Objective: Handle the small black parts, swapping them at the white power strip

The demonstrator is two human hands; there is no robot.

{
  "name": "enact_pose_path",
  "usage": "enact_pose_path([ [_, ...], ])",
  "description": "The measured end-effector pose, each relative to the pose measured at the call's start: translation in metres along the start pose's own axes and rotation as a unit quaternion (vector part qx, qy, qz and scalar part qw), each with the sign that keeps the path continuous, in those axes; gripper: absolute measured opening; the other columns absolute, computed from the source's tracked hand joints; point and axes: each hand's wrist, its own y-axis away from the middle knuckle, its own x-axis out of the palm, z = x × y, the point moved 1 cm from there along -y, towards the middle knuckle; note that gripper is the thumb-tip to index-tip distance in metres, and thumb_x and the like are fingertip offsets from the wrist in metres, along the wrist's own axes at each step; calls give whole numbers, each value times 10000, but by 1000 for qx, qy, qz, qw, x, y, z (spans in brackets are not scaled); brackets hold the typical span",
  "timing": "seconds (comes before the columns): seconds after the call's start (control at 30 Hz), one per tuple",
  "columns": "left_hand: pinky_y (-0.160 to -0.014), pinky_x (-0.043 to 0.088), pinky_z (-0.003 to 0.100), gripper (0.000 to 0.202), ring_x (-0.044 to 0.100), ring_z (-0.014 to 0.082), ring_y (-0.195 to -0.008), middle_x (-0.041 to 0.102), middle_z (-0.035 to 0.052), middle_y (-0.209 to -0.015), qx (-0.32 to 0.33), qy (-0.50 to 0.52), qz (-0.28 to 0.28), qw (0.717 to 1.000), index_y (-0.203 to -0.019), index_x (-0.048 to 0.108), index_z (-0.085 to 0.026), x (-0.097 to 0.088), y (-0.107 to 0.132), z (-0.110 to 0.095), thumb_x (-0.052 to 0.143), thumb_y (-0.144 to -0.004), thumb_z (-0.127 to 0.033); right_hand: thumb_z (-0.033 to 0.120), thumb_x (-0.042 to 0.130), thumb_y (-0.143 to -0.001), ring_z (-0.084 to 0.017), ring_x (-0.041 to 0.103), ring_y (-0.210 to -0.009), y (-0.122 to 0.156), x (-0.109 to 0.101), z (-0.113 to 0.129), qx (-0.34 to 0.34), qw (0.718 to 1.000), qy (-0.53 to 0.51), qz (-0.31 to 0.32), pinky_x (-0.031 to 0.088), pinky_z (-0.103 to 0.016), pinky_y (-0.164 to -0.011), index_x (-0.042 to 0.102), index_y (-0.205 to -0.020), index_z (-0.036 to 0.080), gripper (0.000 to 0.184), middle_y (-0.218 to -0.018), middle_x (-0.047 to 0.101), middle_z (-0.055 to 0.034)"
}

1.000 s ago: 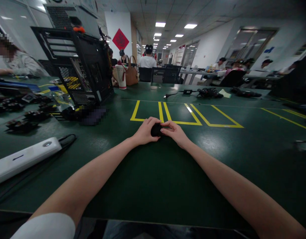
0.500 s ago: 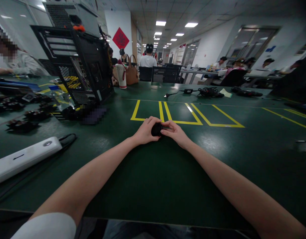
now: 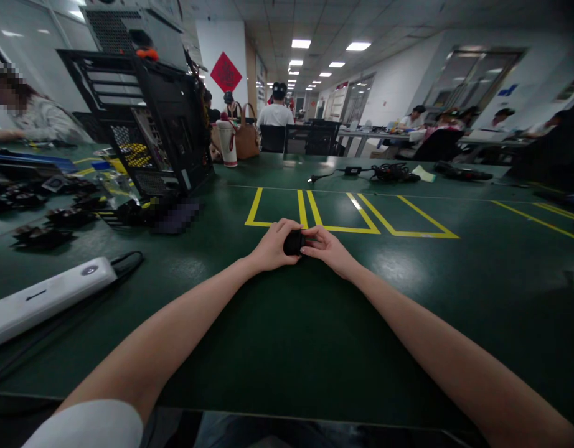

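A small black rounded object sits between my two hands, over the middle of the green table. My left hand is curled round its left side, fingers over the top and thumb below. From the right, my right hand pinches at the object's edge with its fingertips and thumb. Its exact kind cannot be made out, since the fingers cover much of it. Just beyond the hands, yellow tape outlines mark the table top.
A black computer case stands at the left. A white power strip-like bar with a cable lies nearer me. Farther back are a cup, a brown handbag and a coiled black cable. A person sits at the far left.
Both hands stay around the black object in nearly the same place. At the far left the seated person has shifted slightly.
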Motion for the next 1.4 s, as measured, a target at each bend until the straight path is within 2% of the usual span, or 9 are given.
enact_pose_path([
  [0.13, -835, 384, 401, 552, 441, 234, -993, 445, 59, -1071, -5, 0, 4, 1000, -1094, 400, -222, -2, 1, -1, 643, -598, -201, 259, 628, -675, -150, 570, -890, 0, 2, 2, 5, 999, 18, -27, 433, -378, -869, 545, -860, 207, 210, -924, 561, -6],
  [0.33, -826, 393, 389, 544, 442, 229, -988, 442, 56, -1076, -9, 4, 6, 1000, -1088, 404, -221, -2, 1, -1, 645, -600, -205, 265, 616, -686, -172, 556, -957, 0, 2, 4, 30, 999, 40, -15, 410, -407, -898, 524, -981, 217, 312, -1015, 557, -30],
  [0.47, -844, 384, 402, 546, 440, 232, -998, 442, 56, -1077, -10, 8, 8, 1000, -1096, 402, -227, -2, 1, -2, 641, -605, -203, 232, 666, -629, -168, 555, -966, 2, 2, 4, 17, 1000, 20, -4, 420, -382, -897, 522, -931, 218, 335, -1024, 546, -15],
  [0.67, -843, 387, 419, 549, 442, 241, -1005, 444, 56, -1081, -21, 9, 13, 1000, -1098, 404, -234, -3, 0, -4, 643, -605, -203, 278, 624, -673, -160, 572, -884, 2, 5, 7, 12, 999, 26, -31, 450, -379, -842, 533, -886, 208, 243, -946, 555, -16],
  [0.8, -836, 396, 410, 540, 447, 234, -1001, 446, 53, -1079, -24, 11, 13, 1000, -1096, 404, -235, -3, 0, -4, 637, -610, -197, 292, 607, -689, -166, 563, -914, 1, 3, 5, 43, 998, 33, -23, 435, -398, -855, 512, -981, 225, 315, -1040, 535, -33],
  [0.97, -856, 388, 410, 546, 445, 235, -1000, 450, 55, -1067, -13, -3, 10, 1000, -1083, 411, -225, -2, 0, -2, 647, -593, -195, 242, 682, -607, -159, 562, -907, -1, 1, 0, 32, 999, 23, -9, 432, -384, -864, 512, -933, 226, 368, -977, 551, -9],
  [1.17, -858, 387, 411, 567, 445, 236, -1005, 444, 57, -1079, -13, -4, 7, 1000, -1104, 401, -227, -2, 0, -1, 653, -597, -213, 290, 634, -661, -138, 571, -845, 0, 3, 2, 25, 999, 13, -30, 439, -368, -841, 534, -877, 214, 250, -950, 550, -7],
  [1.4, -845, 393, 405, 549, 446, 236, -1005, 448, 55, -1079, -22, 5, 8, 1000, -1091, 400, -231, -2, 1, -1, 647, -600, -216, 296, 619, -678, -156, 555, -908, 0, 1, 3, 55, 998, 30, -22, 414, -387, -868, 516, -1009, 231, 353, -1042, 535, -34],
])
